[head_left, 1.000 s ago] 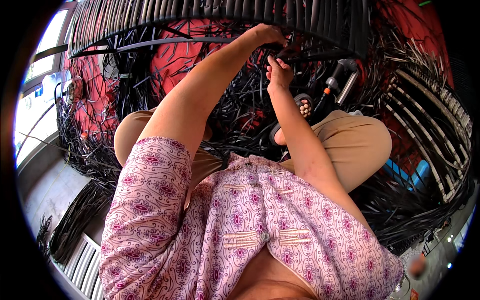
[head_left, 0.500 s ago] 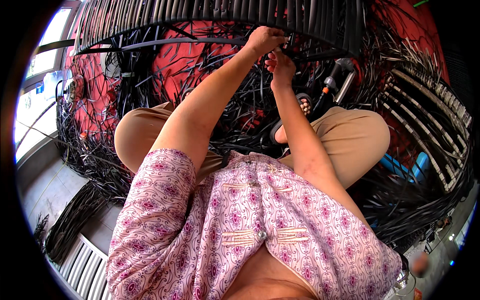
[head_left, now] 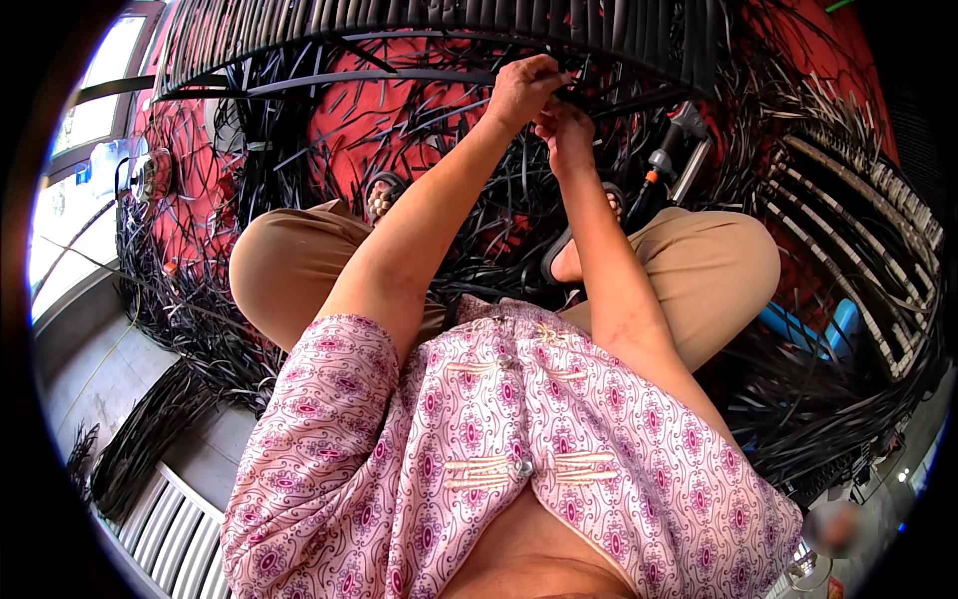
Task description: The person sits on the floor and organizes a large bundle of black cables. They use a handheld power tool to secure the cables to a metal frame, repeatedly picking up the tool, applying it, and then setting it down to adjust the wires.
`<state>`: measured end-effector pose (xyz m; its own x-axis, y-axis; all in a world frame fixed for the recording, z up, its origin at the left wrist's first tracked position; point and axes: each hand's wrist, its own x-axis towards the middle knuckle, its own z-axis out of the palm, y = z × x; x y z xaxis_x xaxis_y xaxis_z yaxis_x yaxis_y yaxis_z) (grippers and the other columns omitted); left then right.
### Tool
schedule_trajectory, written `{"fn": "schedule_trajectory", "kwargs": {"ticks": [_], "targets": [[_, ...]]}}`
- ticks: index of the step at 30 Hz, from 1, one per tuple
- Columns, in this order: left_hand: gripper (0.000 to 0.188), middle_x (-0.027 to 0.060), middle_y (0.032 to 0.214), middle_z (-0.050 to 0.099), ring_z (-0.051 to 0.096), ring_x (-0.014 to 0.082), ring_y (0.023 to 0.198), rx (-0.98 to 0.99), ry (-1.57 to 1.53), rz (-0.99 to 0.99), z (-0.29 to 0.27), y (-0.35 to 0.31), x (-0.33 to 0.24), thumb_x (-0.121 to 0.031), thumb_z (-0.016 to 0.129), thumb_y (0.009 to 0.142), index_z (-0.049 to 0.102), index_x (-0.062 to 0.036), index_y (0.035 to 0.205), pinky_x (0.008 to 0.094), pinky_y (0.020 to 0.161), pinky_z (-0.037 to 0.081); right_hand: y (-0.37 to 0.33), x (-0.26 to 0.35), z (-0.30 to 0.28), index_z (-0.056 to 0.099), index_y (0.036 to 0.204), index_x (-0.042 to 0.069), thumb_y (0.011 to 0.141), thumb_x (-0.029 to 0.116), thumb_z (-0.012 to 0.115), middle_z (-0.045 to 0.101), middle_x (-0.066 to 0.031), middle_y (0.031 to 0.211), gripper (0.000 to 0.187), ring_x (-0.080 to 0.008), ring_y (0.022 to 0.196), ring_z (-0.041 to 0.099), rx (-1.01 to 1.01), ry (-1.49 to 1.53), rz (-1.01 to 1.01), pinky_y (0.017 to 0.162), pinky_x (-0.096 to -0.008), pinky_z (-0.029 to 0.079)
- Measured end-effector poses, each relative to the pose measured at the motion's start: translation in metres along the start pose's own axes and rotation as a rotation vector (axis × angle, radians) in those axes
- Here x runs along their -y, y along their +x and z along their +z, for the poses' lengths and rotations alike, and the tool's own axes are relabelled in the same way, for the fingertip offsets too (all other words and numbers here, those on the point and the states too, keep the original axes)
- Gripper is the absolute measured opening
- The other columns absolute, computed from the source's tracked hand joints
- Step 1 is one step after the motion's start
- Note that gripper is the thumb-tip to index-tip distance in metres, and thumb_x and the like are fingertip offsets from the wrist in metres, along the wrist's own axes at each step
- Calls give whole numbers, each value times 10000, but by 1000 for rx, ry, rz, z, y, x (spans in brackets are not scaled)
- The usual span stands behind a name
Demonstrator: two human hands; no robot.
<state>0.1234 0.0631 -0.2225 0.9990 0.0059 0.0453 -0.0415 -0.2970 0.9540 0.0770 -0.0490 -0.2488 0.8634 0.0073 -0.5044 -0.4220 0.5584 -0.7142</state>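
Note:
A curved frame, wound closely with flat black strips, spans the top of the view. Under its lower edge, right of the middle, my left hand is closed with fingertips pinched together. Just below and to the right, my right hand is also closed, its fingers bent close to the left fingertips. Whatever lies between the fingers is too small and dark to make out among the black strips there. A dark curved bar runs from the left toward my left wrist and passes behind it.
Loose black strips cover the red ground sheet. A power tool lies right of my right hand. Farther right are a strip-wrapped slatted panel and a blue object. A white slatted piece is at the lower left.
The wound frame has shifted slightly upward, showing more of the bar beneath it. My right hand has turned a little and moved slightly right and down; my left hand stays nearly in place.

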Motion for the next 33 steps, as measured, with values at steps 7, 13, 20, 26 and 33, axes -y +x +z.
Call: {"fn": "schedule_trajectory", "kwargs": {"ticks": [7,13,20,26,33], "targets": [[196,58,615,584,551,110,566,-23,39,29,-2,7,-5,-207,749,820,661,-31,818,293,553,447,4,0,-8,683,958,61,909,244,578,697,-54,868,217,-170,720,645,59,301,119,596,-274,485],[180,47,621,581,545,117,584,8,-57,-36,-2,7,-4,-183,758,814,664,-29,816,286,569,444,13,-5,-19,679,974,54,913,309,552,706,-69,857,291,-187,669,654,-33,198,214,558,-280,473],[170,70,737,635,636,232,671,-21,-46,114,-2,-5,1,-172,771,788,688,-34,842,327,619,498,-1,27,-2,666,991,45,932,360,510,712,-66,894,356,-172,671,661,71,-38,110,576,-280,515],[51,12,895,612,588,243,901,-129,192,275,1,-54,2,-175,696,753,699,-146,795,408,839,402,15,21,-18,670,1034,53,941,327,577,693,-39,909,304,-149,705,650,211,177,175,616,-304,538],[93,-20,922,573,542,211,973,10,575,506,-13,-67,0,-179,685,746,716,-199,831,404,869,389,14,4,-20,704,982,28,938,213,668,698,-29,811,194,-109,620,638,66,-206,-57,547,-251,510]]}}
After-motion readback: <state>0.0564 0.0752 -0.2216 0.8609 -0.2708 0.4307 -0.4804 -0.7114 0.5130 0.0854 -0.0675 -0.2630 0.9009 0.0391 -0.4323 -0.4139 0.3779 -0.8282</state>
